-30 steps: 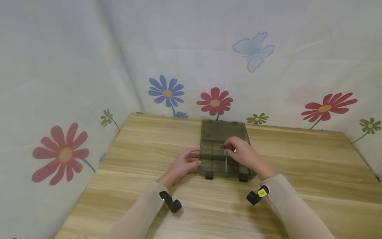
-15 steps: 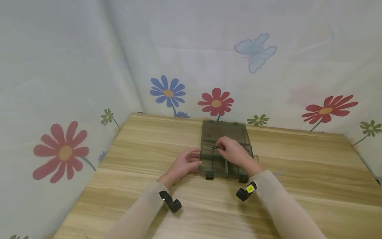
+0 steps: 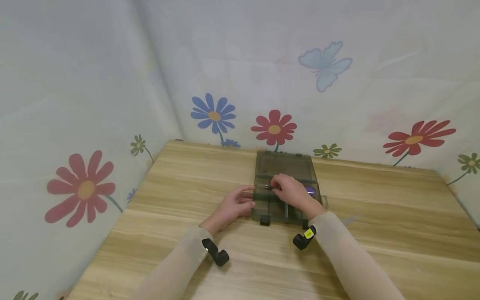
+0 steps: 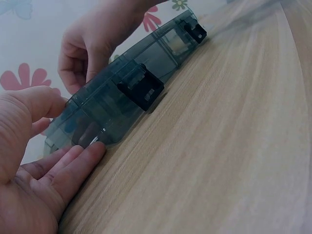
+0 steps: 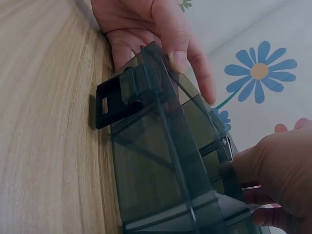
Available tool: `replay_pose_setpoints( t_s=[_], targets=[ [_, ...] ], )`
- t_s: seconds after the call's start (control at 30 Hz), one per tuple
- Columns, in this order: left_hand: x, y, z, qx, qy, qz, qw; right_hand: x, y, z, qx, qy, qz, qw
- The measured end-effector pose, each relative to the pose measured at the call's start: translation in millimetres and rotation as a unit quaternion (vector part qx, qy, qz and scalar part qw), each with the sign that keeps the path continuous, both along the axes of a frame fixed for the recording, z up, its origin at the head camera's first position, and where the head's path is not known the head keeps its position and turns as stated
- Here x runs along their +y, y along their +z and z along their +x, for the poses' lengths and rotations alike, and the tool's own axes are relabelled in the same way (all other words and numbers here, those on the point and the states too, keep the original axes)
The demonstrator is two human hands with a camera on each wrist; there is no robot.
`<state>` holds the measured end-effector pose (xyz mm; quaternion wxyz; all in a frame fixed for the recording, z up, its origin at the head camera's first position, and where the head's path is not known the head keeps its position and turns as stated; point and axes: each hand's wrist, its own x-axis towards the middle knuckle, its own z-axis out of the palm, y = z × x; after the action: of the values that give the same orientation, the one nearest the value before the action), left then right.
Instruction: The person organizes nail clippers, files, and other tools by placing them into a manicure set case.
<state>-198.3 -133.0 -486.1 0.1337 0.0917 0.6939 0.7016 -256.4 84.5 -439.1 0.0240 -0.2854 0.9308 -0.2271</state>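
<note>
A translucent dark green compartment box (image 3: pixel 276 207) lies on the table with its lid (image 3: pixel 286 165) folded back. Alongside the box's left wall is my left hand (image 3: pixel 234 205); its thumb touches the upper rim and its extended fingers lie low against the side, as the left wrist view shows. Above the back left compartment, my right hand (image 3: pixel 290 191) pinches a small shiny metal piece (image 3: pixel 268 187), whose kind is too small to tell. In the right wrist view, the metal piece (image 5: pixel 227 147) shows at the right fingertips. Part of the box's inside is hidden beneath that hand.
Something purple (image 3: pixel 310 191) sits in the right part of the box. Two black latches, one of them the left latch (image 3: pixel 264 220), hang on its front edge. A wood-grain table (image 3: pixel 202 166) extends around it, and a flower-printed curtain (image 3: pixel 240 75) stands behind.
My right hand has moved left across the box with the metal piece, then slightly down, uncovering the purple thing. My left hand has stayed at the box's side.
</note>
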Motion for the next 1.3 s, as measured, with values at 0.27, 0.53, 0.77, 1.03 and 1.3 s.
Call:
replay_pose_setpoints(
  t_s=[0.27,0.53,0.77,1.03,1.3],
  targets=[
    [2,2.7,0.1,-0.004,0.000,-0.005,1.0000,3,8.6,5.2,0.018,0.003,0.000,1.000],
    [0,8.5,1.0,-0.010,-0.009,-0.006,0.9999,14,25.0,15.8,0.029,-0.005,-0.010,1.000],
    [3,25.5,8.6,-0.003,-0.017,-0.016,0.9997,34,25.8,19.9,0.056,-0.008,-0.034,0.998],
    [1,27.5,8.0,-0.006,-0.020,-0.012,0.9997,48,29.9,23.8,0.081,-0.008,-0.047,0.996],
    [2,26.4,7.6,-0.010,-0.023,-0.012,0.9996,65,33.7,29.6,0.066,-0.015,-0.056,0.996]
  ],
)
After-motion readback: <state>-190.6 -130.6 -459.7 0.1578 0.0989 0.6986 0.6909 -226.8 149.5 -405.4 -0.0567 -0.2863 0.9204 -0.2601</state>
